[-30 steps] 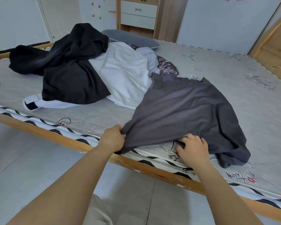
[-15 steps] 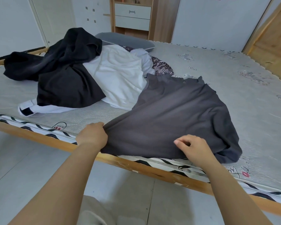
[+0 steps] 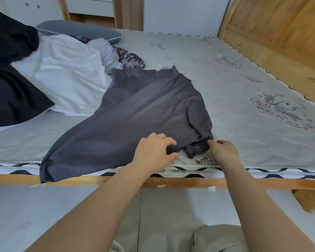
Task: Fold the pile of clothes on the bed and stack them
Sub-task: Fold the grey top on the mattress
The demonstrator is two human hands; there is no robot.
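Wide bed [image 3: 235, 99] with pale printed mattress, pile of black, white and patterned clothes [image 3: 49, 75] at its left, dark grey shirt [image 3: 135, 113] spread near the front edge – one corner overhanging, left hand [image 3: 154, 151] gripping its hem, right hand [image 3: 224, 151] pinching the bunched corner – fingers curled on cloth.

Dark grey soft-fabric T-shirt [image 3: 144, 113] lies spread on the pale printed quilted mattress [image 3: 244, 91], its 7 o'clock corner hanging over the light wooden bed frame rail [image 3: 189, 181]. White crumpled cotton garment [image 3: 67, 79] at 10 o'clock of the T-shirt, its near edge tucked under it. Black bulky fabric garment [image 3: 9, 73] left of and partly on the white one. Grey flat pillow [image 3: 80, 31] behind both at 12. Dark patterned crumpled cloth [image 3: 131, 59] between white garment and T-shirt's far edge. Left hand [image 3: 154, 151] on the T-shirt's near hem; right hand [image 3: 224, 150] at its 5 o'clock bunched corner.
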